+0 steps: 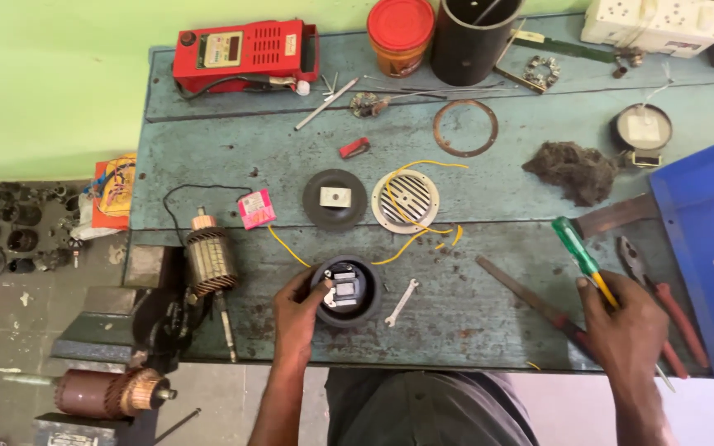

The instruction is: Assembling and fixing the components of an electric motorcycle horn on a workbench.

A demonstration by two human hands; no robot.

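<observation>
At the table's (208,124) near edge, we are gripping a round black motor housing (347,291) with our left hand (297,318), while our right hand (621,326) is closing around a green-handled screwdriver (582,258).

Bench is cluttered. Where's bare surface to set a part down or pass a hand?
Free: the bench between the red meter and pink block; also the front strip between the small spanner and flat file. Crowded: back edge and right side around the pliers, where the right hand grips the green screwdriver.
</observation>
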